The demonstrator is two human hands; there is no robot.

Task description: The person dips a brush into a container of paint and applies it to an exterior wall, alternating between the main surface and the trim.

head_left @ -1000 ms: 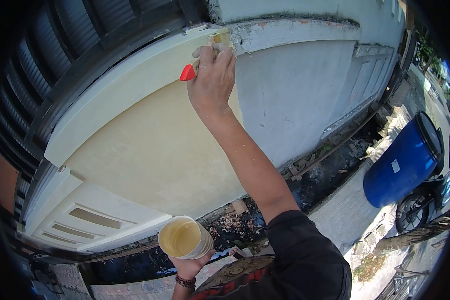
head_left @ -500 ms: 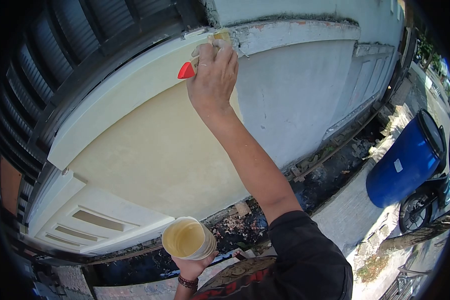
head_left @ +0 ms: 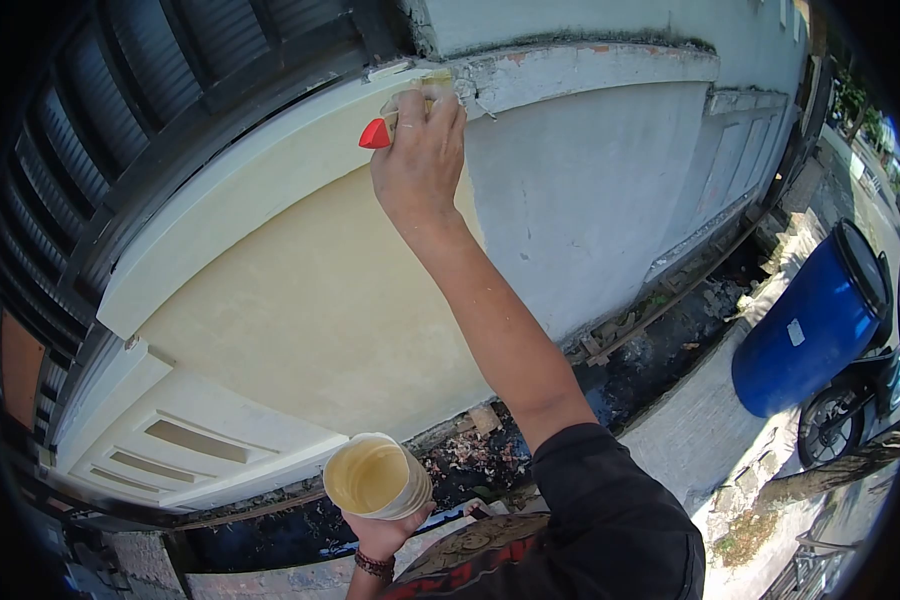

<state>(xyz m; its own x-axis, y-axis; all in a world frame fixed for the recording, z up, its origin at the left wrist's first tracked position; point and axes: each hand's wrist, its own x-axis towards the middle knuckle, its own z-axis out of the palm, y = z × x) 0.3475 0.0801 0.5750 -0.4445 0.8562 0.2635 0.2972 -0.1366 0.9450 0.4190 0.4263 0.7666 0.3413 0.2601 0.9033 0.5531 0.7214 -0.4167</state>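
Brush [head_left: 374, 134] is clasped in the right hand [head_left: 420, 165], raised high, apparently so the bristles, mostly hidden, can meet the ledge [head_left: 230, 215] where yellow gives way to chipped white. Well below, the left hand [head_left: 382, 532] grips the bucket [head_left: 416, 488] near its base, seemingly to leave its mouth clear for dipping into the paint [head_left: 368, 480].

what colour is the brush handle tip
The handle tip is red; head view shows it.
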